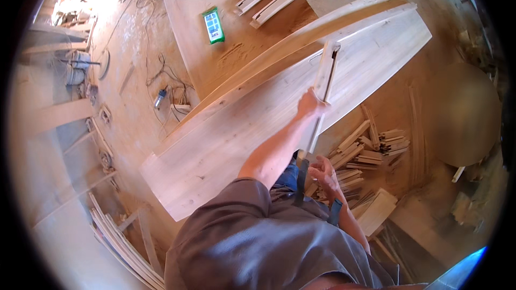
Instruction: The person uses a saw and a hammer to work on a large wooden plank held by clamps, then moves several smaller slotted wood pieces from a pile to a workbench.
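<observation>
My left hand (313, 103) is closed around a narrow pale wooden piece (324, 72) with a long dark slot. That piece lies across a large pale wooden board (215, 150), and its lower end reaches past the board's near edge towards my body. Close to that end is my right hand (325, 173), its fingers loosely bent and apart, with nothing seen in them. A dark flat strip (302, 177), which I cannot identify, hangs beside it. Around my right wrist is a dark band (336, 212).
Behind the board, a dusty work surface (188, 37) carries a green-and-white packet (213, 24) and similar slotted wooden pieces (282, 2). Stacked wood offcuts (349, 153) lie on the right. A cable and a small power tool (160, 98) are on the floor at left.
</observation>
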A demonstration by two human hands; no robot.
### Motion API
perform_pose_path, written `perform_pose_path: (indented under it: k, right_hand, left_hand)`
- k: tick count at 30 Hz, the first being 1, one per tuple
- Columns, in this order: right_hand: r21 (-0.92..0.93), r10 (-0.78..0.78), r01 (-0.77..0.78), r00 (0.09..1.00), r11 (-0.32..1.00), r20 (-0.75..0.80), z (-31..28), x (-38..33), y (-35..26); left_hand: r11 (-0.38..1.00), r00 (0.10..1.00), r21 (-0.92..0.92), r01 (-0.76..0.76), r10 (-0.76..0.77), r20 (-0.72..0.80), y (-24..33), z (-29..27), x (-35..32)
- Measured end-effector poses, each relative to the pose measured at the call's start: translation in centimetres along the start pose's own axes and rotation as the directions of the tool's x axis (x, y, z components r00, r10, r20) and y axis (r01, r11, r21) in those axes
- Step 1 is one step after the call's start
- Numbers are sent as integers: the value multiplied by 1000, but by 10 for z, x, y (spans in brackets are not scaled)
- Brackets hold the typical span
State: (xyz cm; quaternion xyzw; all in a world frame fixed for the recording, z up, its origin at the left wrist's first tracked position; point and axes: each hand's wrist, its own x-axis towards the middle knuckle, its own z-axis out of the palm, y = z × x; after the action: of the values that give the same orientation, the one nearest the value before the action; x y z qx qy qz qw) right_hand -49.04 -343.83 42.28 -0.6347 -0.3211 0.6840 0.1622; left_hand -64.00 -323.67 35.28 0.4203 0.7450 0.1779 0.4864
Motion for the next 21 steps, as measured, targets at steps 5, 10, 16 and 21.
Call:
perform_pose_path:
  k: [5,10,16,21]
  right_hand:
    - [-114,88,-84,996,990,28,-36,22,25]
    - [-147,146,-165,980,975,-132,-97,4,72]
    - [-398,252,-298,954,867,-164,-129,-21,68]
    - [-494,240,-285,958,821,-153,-138,-20,73]
  left_hand:
    - [934,981,322,-153,184,-68,12,-99,37]
    - [890,926,361,-280,350,-143,5,-97,90]
    - [902,829,343,-264,394,-397,-36,-80,84]
    - [913,847,322,-249,367,-385,-34,-68,95]
